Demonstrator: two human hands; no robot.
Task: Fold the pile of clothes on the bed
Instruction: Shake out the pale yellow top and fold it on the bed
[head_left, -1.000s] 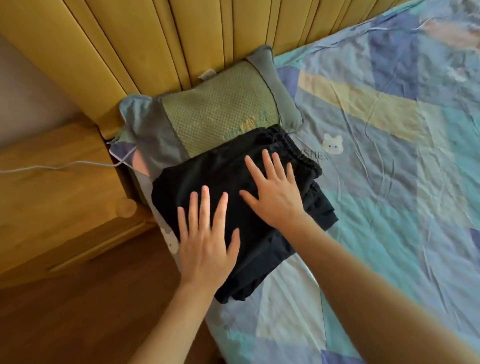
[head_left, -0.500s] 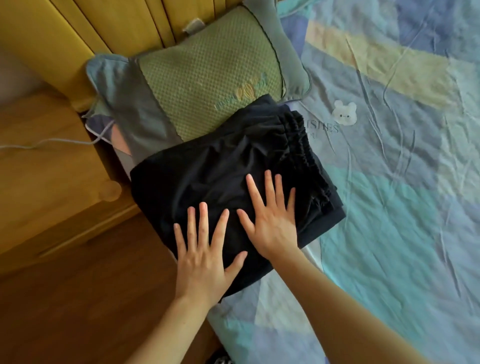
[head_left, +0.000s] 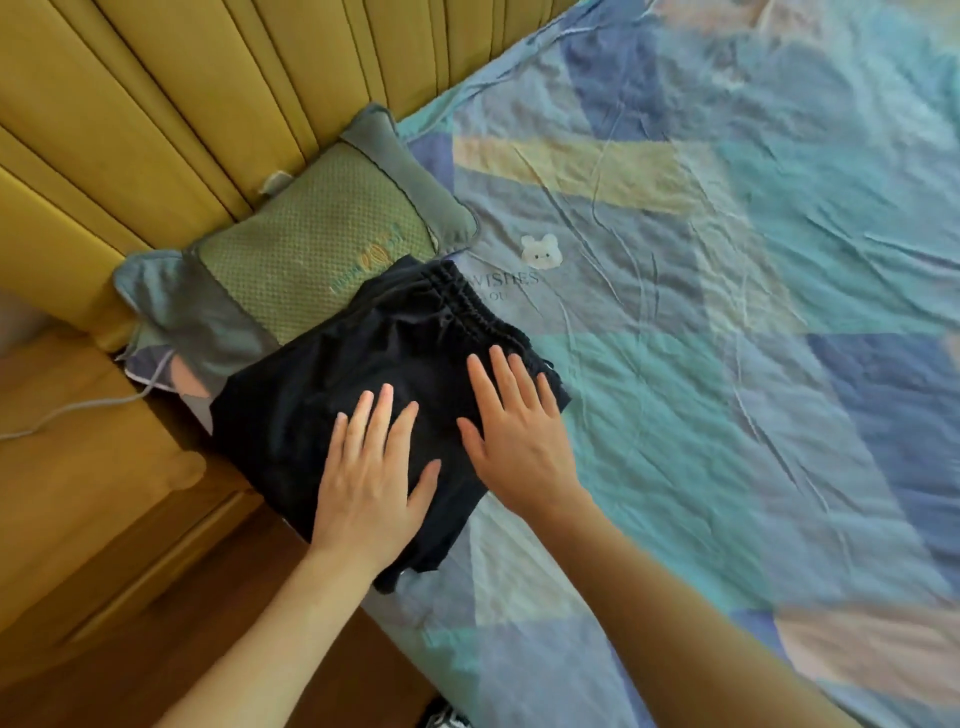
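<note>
A folded stack of black clothes (head_left: 332, 374) lies at the bed's near left corner, its gathered elastic waistband toward the bed's middle. Both hands lie flat on top of it, fingers spread. My left hand (head_left: 371, 478) presses the near part of the stack. My right hand (head_left: 519, 431) rests on the stack's right edge, partly over the sheet. Neither hand grips anything.
A green and grey pillow (head_left: 311, 249) sits behind the stack against the yellow padded headboard (head_left: 156, 119). The patchwork blue-green bedsheet (head_left: 727, 338) spreads out to the right. A wooden bedside cabinet (head_left: 78, 499) with a white cable (head_left: 72, 408) stands left, above the wooden floor.
Both hands have slid toward me over the black stack, staying flat. The view has swung, showing more of the bed to the right.
</note>
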